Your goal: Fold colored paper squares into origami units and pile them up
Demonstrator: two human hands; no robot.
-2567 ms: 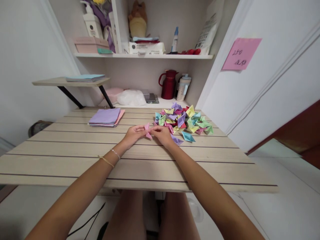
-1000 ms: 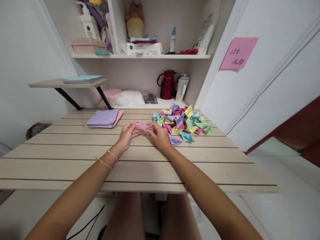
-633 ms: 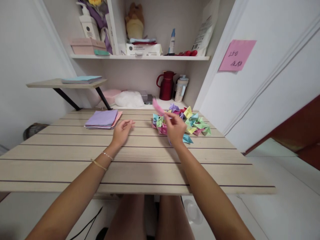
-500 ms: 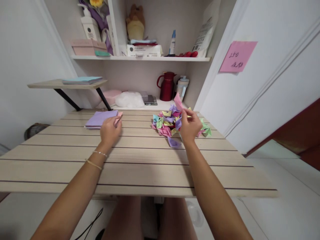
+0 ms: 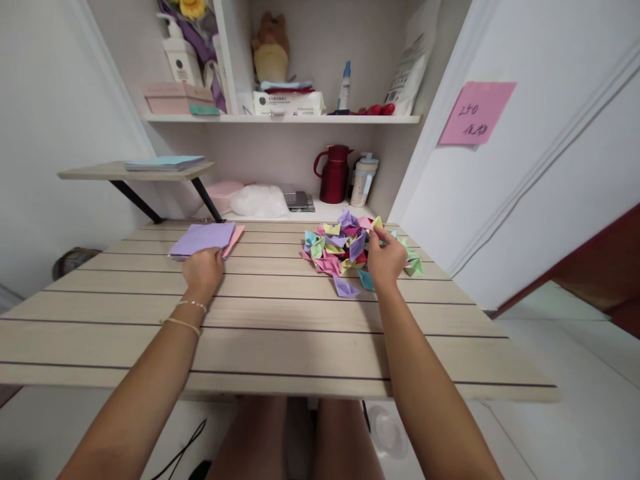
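Observation:
My left hand is closed at the near right corner of a stack of purple paper. Its fingertips pinch the paper's edge, beside a pink sheet that sticks out on the right. My right hand is over a pile of folded paper boats, in purple, pink, yellow, green and blue. Thumb and forefinger pinch together at a pink paper boat on the pile's far side; the fingers partly hide the grip. A purple paper boat lies at the pile's near edge.
The slatted wooden table stands against a shelf unit. At its back are a red thermos jug, a pale tumbler and a white plastic bag. A small raised shelf on the left carries blue paper.
My right hand has lowered the pink paper boat from above the pile onto its far side. My left hand has moved left and nearer, to the front corner of the paper stack.

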